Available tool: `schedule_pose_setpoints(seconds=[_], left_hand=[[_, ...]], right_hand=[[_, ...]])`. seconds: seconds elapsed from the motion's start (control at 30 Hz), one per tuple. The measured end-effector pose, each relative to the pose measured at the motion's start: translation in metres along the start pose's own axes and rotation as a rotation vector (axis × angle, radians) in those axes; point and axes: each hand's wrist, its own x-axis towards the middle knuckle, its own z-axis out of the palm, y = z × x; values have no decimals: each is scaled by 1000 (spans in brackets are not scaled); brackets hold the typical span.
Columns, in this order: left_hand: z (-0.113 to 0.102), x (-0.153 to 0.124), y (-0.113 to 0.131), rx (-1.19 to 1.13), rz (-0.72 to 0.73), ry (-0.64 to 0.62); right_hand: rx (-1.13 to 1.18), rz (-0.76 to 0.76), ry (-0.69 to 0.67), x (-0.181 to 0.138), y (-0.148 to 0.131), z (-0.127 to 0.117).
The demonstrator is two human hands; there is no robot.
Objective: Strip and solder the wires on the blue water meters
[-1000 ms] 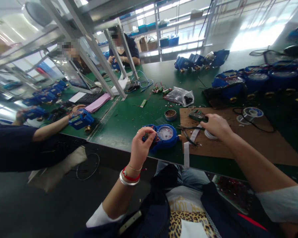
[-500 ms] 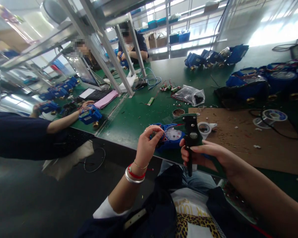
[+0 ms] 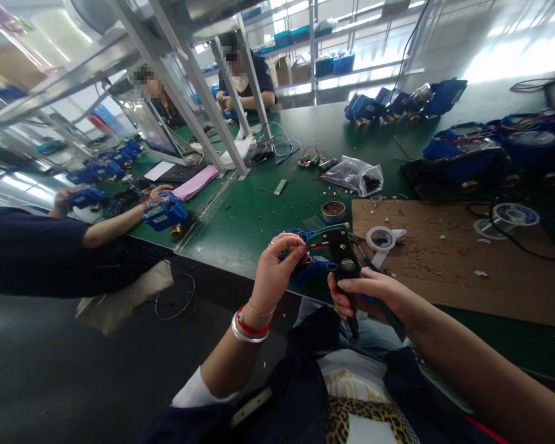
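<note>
My right hand (image 3: 370, 293) is closed round the handles of a dark wire stripper (image 3: 343, 250), whose head points left toward my other hand. Thumb and fingertips of my left hand (image 3: 277, 262) are pinched together on thin wires, right beside the stripper's jaws. Below and behind both lies a blue meter housing (image 3: 317, 271) near the table's front edge, partly covered by my left hand and the tool. Whether a wire sits inside the jaws is too small to make out.
A round tin (image 3: 333, 213), a tape roll (image 3: 382, 238) and a solder spool (image 3: 513, 217) lie around a cardboard sheet (image 3: 444, 271). Behind are a plastic bag (image 3: 355, 176) and small circuit boards (image 3: 312, 160). Blue meters (image 3: 499, 145) line the right. A co-worker's arm (image 3: 115, 225) reaches in at left.
The wire stripper in my right hand has moved left and slightly down, its jaws now close by my left fingertips. My left hand has stayed almost still.
</note>
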Motion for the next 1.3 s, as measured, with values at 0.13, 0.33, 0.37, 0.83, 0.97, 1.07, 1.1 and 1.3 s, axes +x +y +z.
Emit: schedule_pose_setpoints(seconds=[0.13,0.33,0.37,0.83,0.97,1.07,1.1,1.3], left_hand=[[0,-1,0,-6,2,2],[1,0,1,58,15,-7],[1,0,1,75,12,-8],[6,2,4,497,214,-53],[10,4,3,503,239,6],[12,5,0,467,221,33],[13,5,-1,460,215,35],[11,5,-3,445,218,29]], right_hand=[[-16,2,9,0,1,1],[2,-54,37,2,9,0],[15,-63,34,2,9,0],[52,-210,88,-18,7,-23],[-8,-142,78,-16,13,-25],[-22,-116,61,-15,15,-21],[-26,-112,53,-14,15,-19],[-49,-73,82,-4,16,-13]])
